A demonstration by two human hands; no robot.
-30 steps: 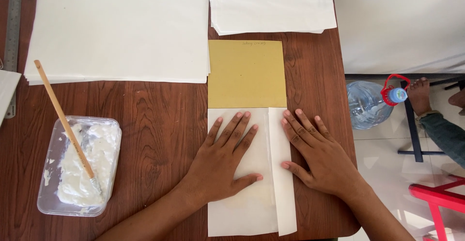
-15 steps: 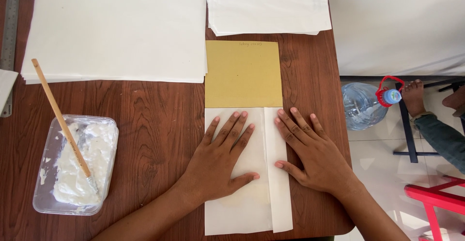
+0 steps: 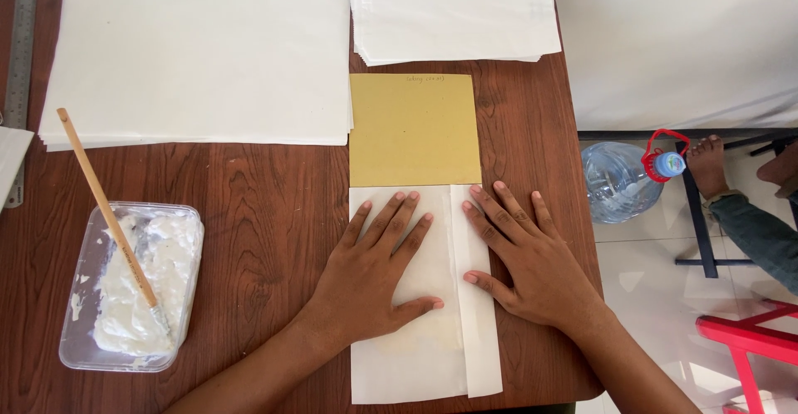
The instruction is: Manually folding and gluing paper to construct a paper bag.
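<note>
A folded sheet of white paper (image 3: 416, 364) lies on the brown wooden table (image 3: 266, 206), wrapped around a mustard-yellow card (image 3: 413, 129) that sticks out at its far end. My left hand (image 3: 376, 277) lies flat on the paper's left part, fingers spread. My right hand (image 3: 532, 260) presses flat on the narrow folded flap (image 3: 482, 356) along the right side, partly on the table. Neither hand grips anything.
A clear plastic tub of white paste (image 3: 133, 285) with a wooden-handled brush (image 3: 108, 214) sits at left. Two stacks of white paper (image 3: 199, 52) (image 3: 453, 11) lie at the back. A metal ruler (image 3: 18, 65) runs along the far left. On the floor to the right are a water bottle (image 3: 623, 179) and another person's foot (image 3: 708, 165).
Both hands stay pressed flat on the folded paper; only the camera view has shifted slightly.
</note>
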